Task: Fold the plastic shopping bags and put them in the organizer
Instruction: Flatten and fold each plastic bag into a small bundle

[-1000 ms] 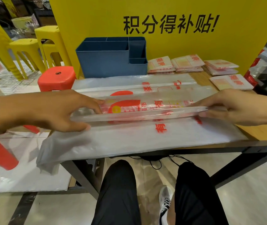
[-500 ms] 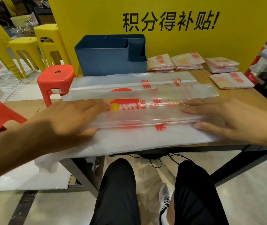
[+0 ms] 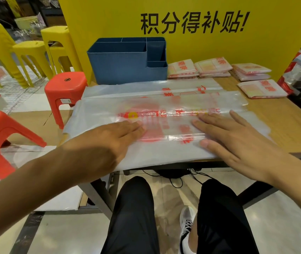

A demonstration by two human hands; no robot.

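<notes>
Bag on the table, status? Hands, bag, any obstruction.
Both hands flat: left hand, right hand pressing the bag. Bag folded lengthwise, lying on the table. Organizer unobstructed behind.

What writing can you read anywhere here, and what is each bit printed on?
"积分得补贴!" in large black characters on the yellow board.
Red characters on the plastic bag under the hands: blurred, unreadable.
Red print on the folded bags: too small and blurred.
Round black mark on the red stool: too small.
</notes>
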